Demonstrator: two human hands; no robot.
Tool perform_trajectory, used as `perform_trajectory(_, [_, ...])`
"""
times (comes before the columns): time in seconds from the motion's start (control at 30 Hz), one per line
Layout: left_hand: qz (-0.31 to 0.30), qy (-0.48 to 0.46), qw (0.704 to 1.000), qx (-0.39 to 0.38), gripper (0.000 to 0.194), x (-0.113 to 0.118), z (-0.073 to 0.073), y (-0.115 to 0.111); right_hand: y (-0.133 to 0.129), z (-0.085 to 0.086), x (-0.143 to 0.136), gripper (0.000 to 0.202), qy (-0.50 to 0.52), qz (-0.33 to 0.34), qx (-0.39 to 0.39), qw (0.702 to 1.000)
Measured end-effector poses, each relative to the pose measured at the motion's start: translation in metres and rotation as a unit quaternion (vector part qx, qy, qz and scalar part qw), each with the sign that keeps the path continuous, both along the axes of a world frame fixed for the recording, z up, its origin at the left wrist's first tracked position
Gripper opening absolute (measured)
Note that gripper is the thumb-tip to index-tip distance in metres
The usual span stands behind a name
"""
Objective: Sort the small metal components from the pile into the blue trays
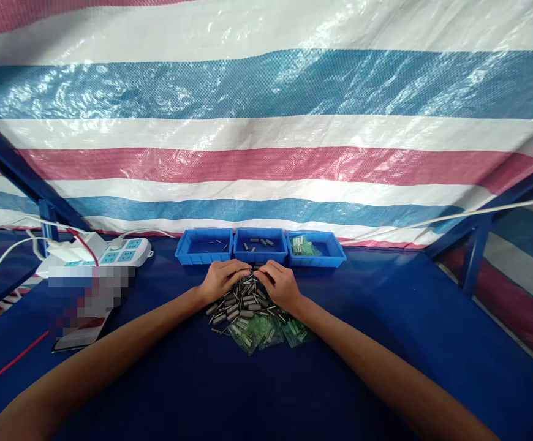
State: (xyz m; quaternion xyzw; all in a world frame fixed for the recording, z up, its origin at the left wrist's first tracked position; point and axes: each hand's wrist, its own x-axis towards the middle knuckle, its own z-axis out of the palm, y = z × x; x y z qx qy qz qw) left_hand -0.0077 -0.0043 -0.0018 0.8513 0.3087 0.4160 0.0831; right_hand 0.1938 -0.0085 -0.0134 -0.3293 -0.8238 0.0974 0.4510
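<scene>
My left hand (224, 280) and my right hand (281, 284) meet at the far edge of a pile of dark grey cylindrical parts (249, 301) and thin metal pins. Both hands have their fingers closed; what they pinch is too small to make out. Small green-tinted plastic bags (258, 332) with pale parts lie at the near side of the pile. Behind my hands stand three blue bins: the left bin (185, 250) holds a few thin pins, the middle bin (261, 256) several grey cylinders, the right bin (333, 257) a green bag.
On the left, a white power strip (131, 251) with plugs and cables sits beside a dark flat device (80, 338), partly blurred out. A red cable (11, 361) crosses the blue table (386, 318). A striped sheet (266, 165) hangs behind, with blue metal posts (476, 257) at the sides.
</scene>
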Motion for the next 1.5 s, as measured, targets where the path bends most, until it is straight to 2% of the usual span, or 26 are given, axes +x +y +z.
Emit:
perform_trajectory(0.17, [-0.008,-0.009,0.998,0.058,0.02,0.0,0.0,-0.004,0.0,-0.001,-0.001,0.029,-0.007,0.001,-0.002,1.0])
perform_trajectory(0.3, [-0.012,-0.036,0.999,0.037,0.023,0.0,0.001,-0.006,0.0,0.0,0.0,0.032,0.004,-0.007,-0.006,1.0])
perform_trajectory(0.47, [0.041,-0.075,0.996,-0.024,0.023,-0.002,-0.002,-0.005,-0.001,0.002,0.0,0.032,0.009,-0.013,-0.012,1.0])
perform_trajectory(0.6, [0.074,-0.062,0.995,0.005,0.022,-0.003,0.0,-0.005,-0.001,0.003,0.0,0.033,0.007,-0.016,-0.016,1.0])
perform_trajectory(0.7, [0.103,-0.081,0.991,0.027,0.024,-0.003,0.012,-0.003,-0.001,0.003,0.0,0.034,0.005,-0.016,-0.018,1.0])
perform_trajectory(0.8, [0.162,-0.097,0.981,0.032,0.024,-0.007,0.031,0.005,0.0,0.003,0.0,0.034,0.006,-0.01,-0.016,1.0])
perform_trajectory(0.9, [0.18,-0.081,0.98,0.019,0.023,-0.015,0.048,0.017,0.0,0.003,0.0,0.033,0.012,-0.004,-0.012,1.0])
perform_trajectory(1.03, [0.204,-0.043,0.978,-0.018,0.03,-0.033,0.056,0.036,0.0,0.003,0.0,0.032,0.021,-0.006,-0.012,1.0])
perform_trajectory(1.2, [0.217,0.049,0.974,-0.036,0.026,-0.042,0.056,0.046,0.0,0.002,0.0,0.033,0.022,-0.02,-0.019,0.999])
perform_trajectory(1.3, [0.232,0.006,0.972,-0.02,0.022,-0.031,0.054,0.035,0.001,0.001,0.001,0.036,0.032,-0.06,-0.027,0.997])
perform_trajectory(1.37, [0.204,-0.031,0.978,-0.015,0.023,-0.019,0.047,0.023,0.001,0.001,0.001,0.037,0.035,-0.09,-0.031,0.995])
perform_trajectory(1.5, [0.096,-0.042,0.994,-0.014,0.021,0.0,0.023,0.002,0.002,-0.001,0.002,0.034,0.01,-0.123,-0.035,0.992])
